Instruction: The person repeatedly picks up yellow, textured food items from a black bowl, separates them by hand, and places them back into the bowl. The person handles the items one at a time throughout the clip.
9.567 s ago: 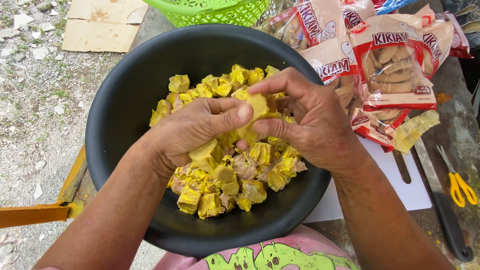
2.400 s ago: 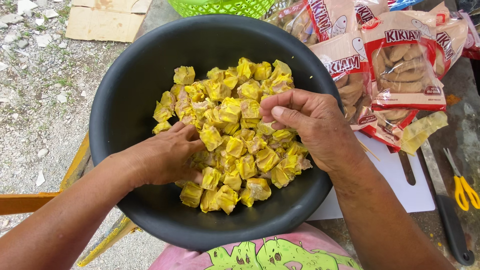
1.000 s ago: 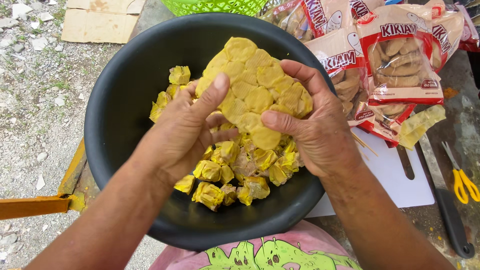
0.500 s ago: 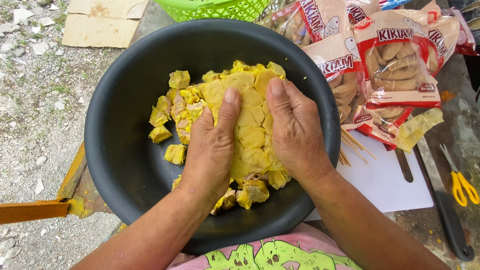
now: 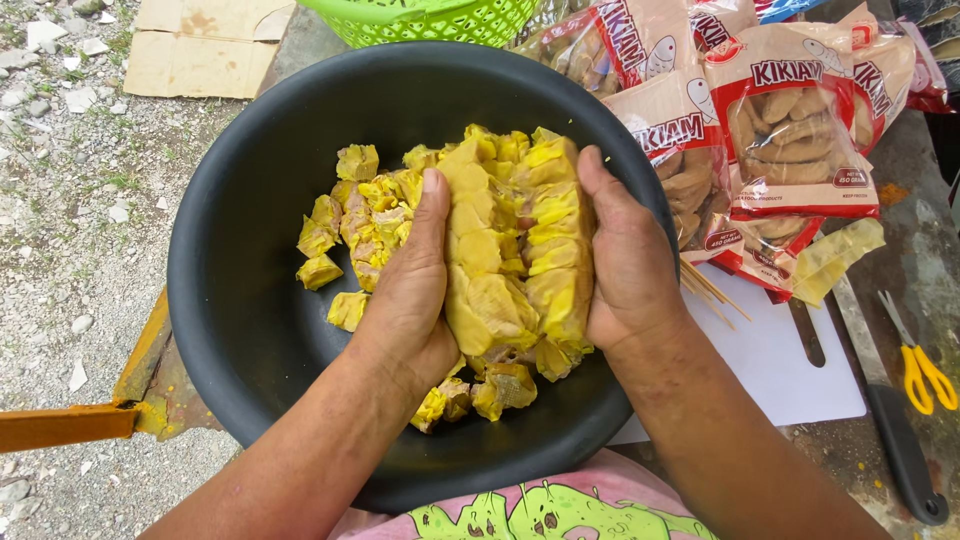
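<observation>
Outdoors, on gravel ground (image 5: 60,220) strewn with pale stones and a flattened piece of cardboard (image 5: 200,45), a worn bench (image 5: 920,300) carries a large black bowl (image 5: 250,300), seen from above. Inside the bowl lie yellow-wrapped dumplings (image 5: 360,215). The left hand (image 5: 410,290) and the right hand (image 5: 625,260) face each other, palms inward, fingers straight, pressing a tall stack of the dumplings (image 5: 510,240) between them, above the middle of the bowl. Loose pieces rest on the bowl's floor to the left and beneath the wrists. Just right of the bowl, clear packets of brown fried rolls (image 5: 790,130) with red-and-white labels are heaped; wooden skewers (image 5: 705,290) poke out beside a white cutting board (image 5: 770,370). A knife (image 5: 890,420) lies beside the board's right edge, possibly touching it, with yellow-handled scissors (image 5: 920,360) near it. A green plastic basket (image 5: 440,18) stands behind the bowl.
</observation>
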